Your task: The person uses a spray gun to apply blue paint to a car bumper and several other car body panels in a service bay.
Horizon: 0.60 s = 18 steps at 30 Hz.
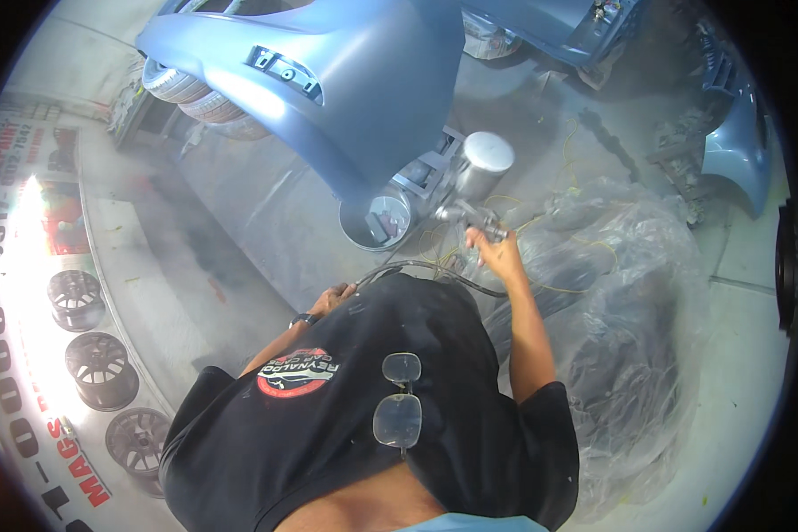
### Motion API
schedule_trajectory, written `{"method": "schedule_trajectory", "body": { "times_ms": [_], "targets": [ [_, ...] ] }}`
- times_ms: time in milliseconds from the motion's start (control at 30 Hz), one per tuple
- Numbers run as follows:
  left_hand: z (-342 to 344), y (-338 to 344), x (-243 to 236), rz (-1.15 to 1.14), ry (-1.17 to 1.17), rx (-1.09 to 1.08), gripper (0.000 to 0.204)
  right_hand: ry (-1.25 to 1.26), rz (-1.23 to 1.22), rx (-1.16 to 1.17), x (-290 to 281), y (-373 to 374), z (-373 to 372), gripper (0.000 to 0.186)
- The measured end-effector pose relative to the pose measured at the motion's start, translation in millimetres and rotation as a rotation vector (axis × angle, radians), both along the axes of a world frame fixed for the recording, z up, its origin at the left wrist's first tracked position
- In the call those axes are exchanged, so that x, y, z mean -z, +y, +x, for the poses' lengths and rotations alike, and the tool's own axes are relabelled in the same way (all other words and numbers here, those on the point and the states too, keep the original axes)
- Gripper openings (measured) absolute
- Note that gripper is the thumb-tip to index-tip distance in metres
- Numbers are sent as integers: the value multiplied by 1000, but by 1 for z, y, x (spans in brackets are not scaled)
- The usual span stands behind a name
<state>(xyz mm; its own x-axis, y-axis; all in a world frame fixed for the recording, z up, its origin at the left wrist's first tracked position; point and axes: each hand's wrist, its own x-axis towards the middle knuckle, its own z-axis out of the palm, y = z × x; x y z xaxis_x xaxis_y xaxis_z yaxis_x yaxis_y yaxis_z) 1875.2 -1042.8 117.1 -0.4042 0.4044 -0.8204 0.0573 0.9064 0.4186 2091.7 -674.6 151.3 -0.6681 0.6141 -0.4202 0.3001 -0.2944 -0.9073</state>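
Workshop floor (262, 191), grey and dusty, spread out below the head camera I was running remotely, bounded at the left by a printed banner (49, 191) and a row of dark wheel rims (102, 371). At upper centre, the principal object, a blue car body panel (377, 66), was held above the floor, an oblong recess with fittings in its face; stacked tyres (206, 102) stood behind its left edge. The right hand (499, 255) was closed around the handle of a metal spray gun (472, 215), whose pale-lidded cup (482, 168) stood above it, just beside the panel's lower right edge and apart from it. The left hand (332, 299), well apart from the right and near the waist, appeared to me to be curled on a black hose (399, 265). An open bucket (345, 232) sat below the panel's lower tip, and crumpled clear plastic sheeting (634, 293) lay to the right. As to progress, I judged the spraying to be under way: blue covered the panel's visible outer face, with no bare patch that I could make out. Its far side was hidden; whether the coat was complete, or further passes were left, I could not tell, nor could I see paint leaving the nozzle.
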Motion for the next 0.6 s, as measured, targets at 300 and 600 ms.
{"method": "schedule_trajectory", "body": {
  "times_ms": [300, 600],
  "targets": [
    [13, 16, 7, -75, 129, -125, 64, -80, 56, 438, 65, 50, -17, 44],
    [30, 59, -30, -46, 161, -11, 60, -179, 62, -109, 46, 75, 6, 39]
  ]
}}
